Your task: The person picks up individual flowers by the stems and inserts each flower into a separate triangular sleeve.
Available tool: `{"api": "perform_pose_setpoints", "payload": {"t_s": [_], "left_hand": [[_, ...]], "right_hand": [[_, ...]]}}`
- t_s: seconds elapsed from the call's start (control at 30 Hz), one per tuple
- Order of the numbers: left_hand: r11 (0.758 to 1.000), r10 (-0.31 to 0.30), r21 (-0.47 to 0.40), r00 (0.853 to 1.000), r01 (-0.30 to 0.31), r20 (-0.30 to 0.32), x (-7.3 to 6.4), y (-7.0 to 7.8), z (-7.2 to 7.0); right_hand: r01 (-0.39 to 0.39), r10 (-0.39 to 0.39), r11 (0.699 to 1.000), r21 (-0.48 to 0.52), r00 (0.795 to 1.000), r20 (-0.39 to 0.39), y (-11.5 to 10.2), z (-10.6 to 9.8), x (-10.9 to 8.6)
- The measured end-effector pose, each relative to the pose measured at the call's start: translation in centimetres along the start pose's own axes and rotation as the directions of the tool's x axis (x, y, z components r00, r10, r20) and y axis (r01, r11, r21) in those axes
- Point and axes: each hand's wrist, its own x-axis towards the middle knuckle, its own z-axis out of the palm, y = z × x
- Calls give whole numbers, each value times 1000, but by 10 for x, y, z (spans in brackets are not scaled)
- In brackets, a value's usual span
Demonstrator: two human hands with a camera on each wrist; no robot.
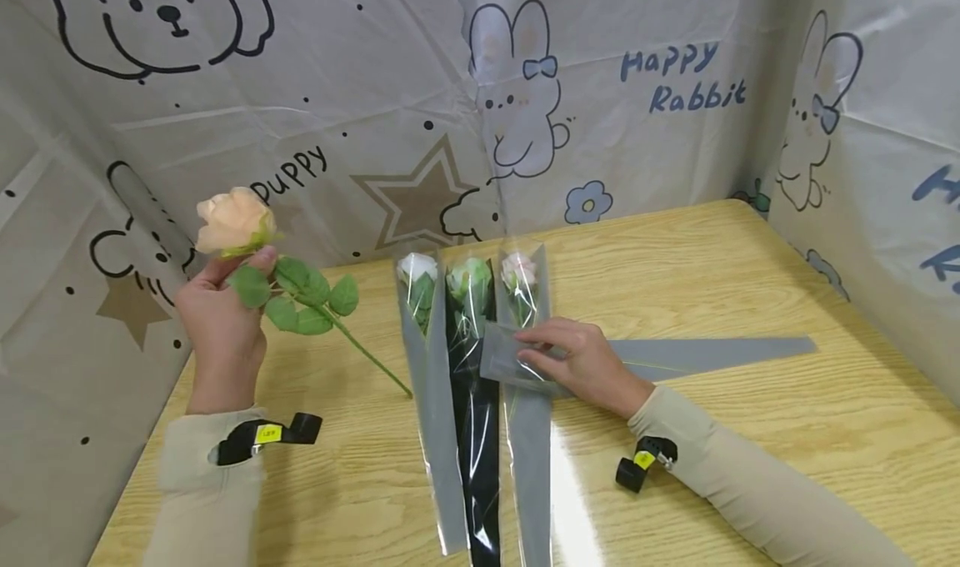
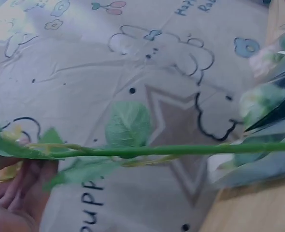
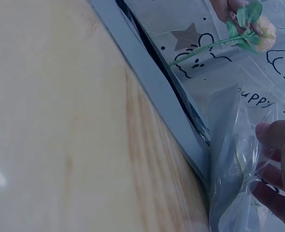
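In the head view my left hand (image 1: 223,325) pinches an artificial peach rose (image 1: 235,221) just below its bloom. Its green stem (image 2: 181,150) slants down to the right, with several leaves on it. My right hand (image 1: 588,363) grips the wide end of a grey flower sleeve (image 1: 720,354) with a clear front. That wide end lies over a wrapped pink rose (image 1: 519,273), while the narrow end points right. In the right wrist view, thumb and fingers (image 3: 275,133) are at the sleeve's clear film (image 3: 246,150); the exact contact is hard to see.
Left of the wrapped pink rose lie a green rose (image 1: 470,279) in a black sleeve (image 1: 482,467) and a white rose (image 1: 417,267) in a grey sleeve (image 1: 437,434). All rest on the wooden table (image 1: 337,484). Printed cloth (image 1: 315,75) hangs behind and along both sides.
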Motion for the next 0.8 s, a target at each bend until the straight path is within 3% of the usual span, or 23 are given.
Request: {"api": "perform_pose_setpoints", "payload": {"t_s": [0.13,0.33,0.53,0.63,0.8], "left_hand": [[997,37,-72,999,-40,-38,-3,-11,7],[983,87,-152,993,-99,-83,1,-2,8],[922,150,-334,976,-196,-158,4,4,7],[892,165,-393,970,-223,-176,1,-4,9],[866,153,-453,974,-213,-166,-8,-22,15]], "right_hand": [[2,-2,1000,14,1000,-6,2,2,-1],[6,-5,1000,18,1000,-20,4,2,0],[-8,9,1000,21,1000,-18,3,0,1],[-9,9,1000,19,1000,-22,4,-1,1],[-16,17,1000,24,1000,-25,3,0,0]]}}
